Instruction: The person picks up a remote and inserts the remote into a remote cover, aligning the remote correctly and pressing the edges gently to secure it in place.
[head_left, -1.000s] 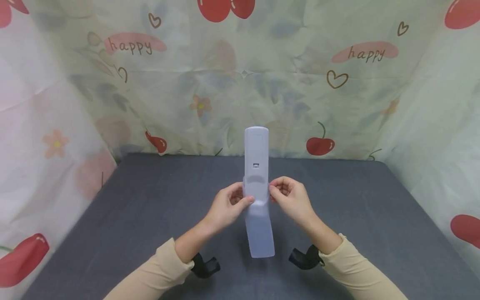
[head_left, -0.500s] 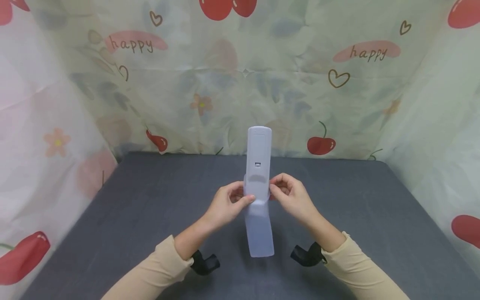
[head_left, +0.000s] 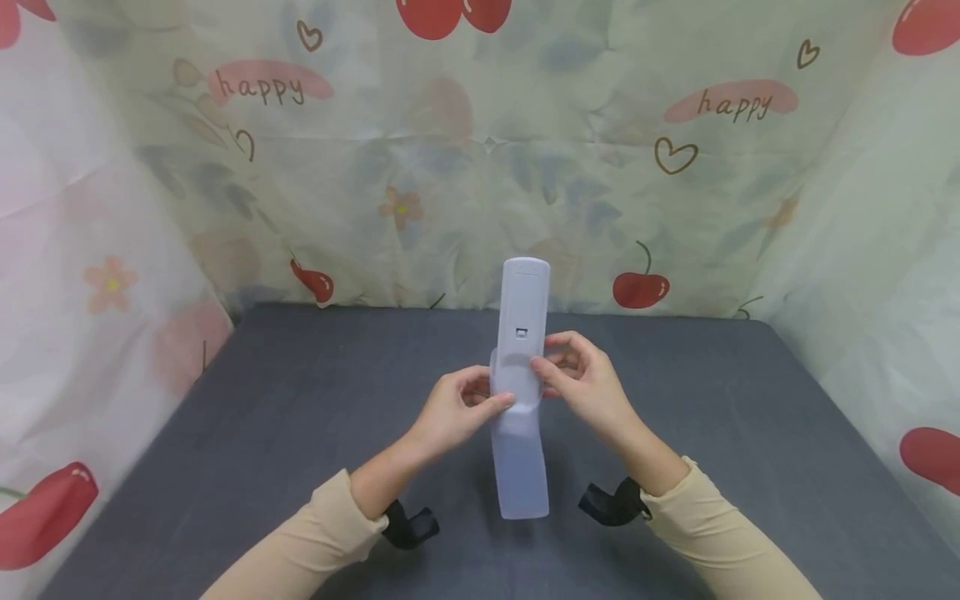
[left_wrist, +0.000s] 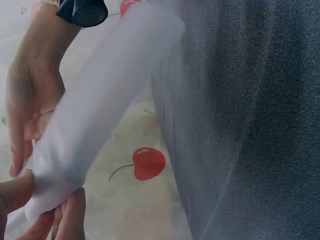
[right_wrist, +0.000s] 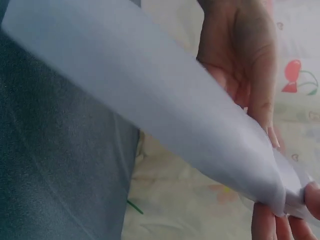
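A white remote control (head_left: 525, 304) stands upright with its back toward me, leaning slightly right. Its lower part is inside a translucent whitish soft sleeve (head_left: 520, 475), which hangs loose below it. My left hand (head_left: 459, 410) grips the left side, thumb across the front and fingers behind. On the right, a little higher, my right hand (head_left: 588, 379) holds the remote and sleeve edge, its thumb lying on the remote's back. In the left wrist view the sleeve (left_wrist: 105, 85) runs diagonally; in the right wrist view fingertips (right_wrist: 262, 220) press at the sleeve's mouth.
A dark grey cloth-covered table (head_left: 337, 358) lies beneath the hands. Behind and at both sides hang pale curtains (head_left: 480, 183) printed with cherries and hearts. A black wrist mount (head_left: 410, 527) sticks out under the left sleeve cuff, and another black mount (head_left: 611, 502) under the right.
The remote's top has shifted right and now leans that way. My right hand has moved up slightly, and its thumb has gone from the side edge onto the remote's back. The left hand stays nearly still.
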